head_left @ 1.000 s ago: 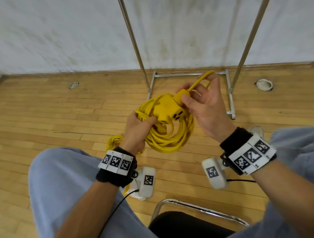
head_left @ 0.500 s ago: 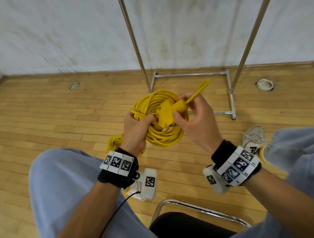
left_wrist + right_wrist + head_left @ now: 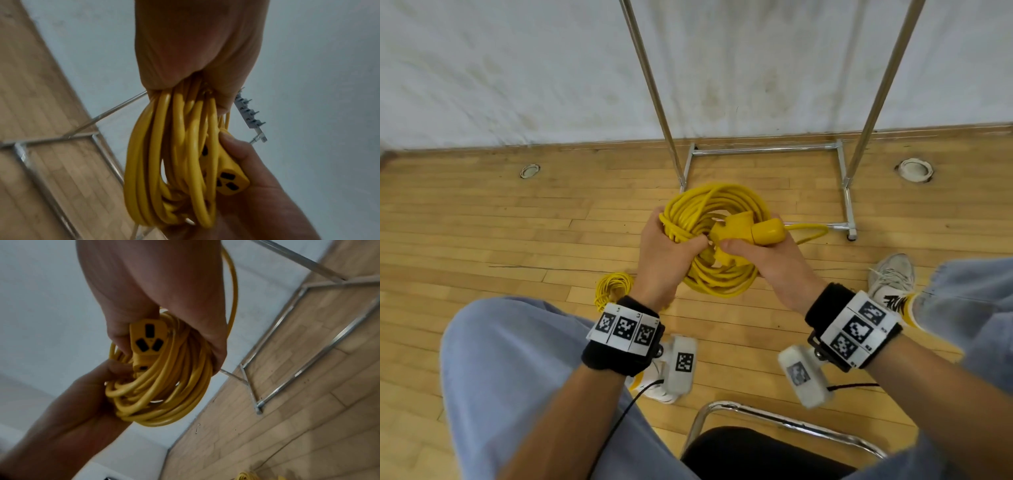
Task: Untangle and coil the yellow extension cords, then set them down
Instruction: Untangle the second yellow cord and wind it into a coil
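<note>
A: What have I got in the left hand (image 3: 664, 260)?

B: It's clenched round one side of the big yellow cord coil (image 3: 722, 277), loops bunched in the fist, held up over the wooden floor (image 3: 482, 240).

A: And my right hand (image 3: 770, 263)?

B: Wrapped round the yellow socket block (image 3: 147, 339) and the plug (image 3: 767, 231) at the coil's middle, thumb along the block. A short loop of cord pokes out to the right.

A: Second cord?

B: A smaller yellow coil (image 3: 613, 286) lies on the floor just past my left knee, by the metal rack (image 3: 846, 192)
</note>
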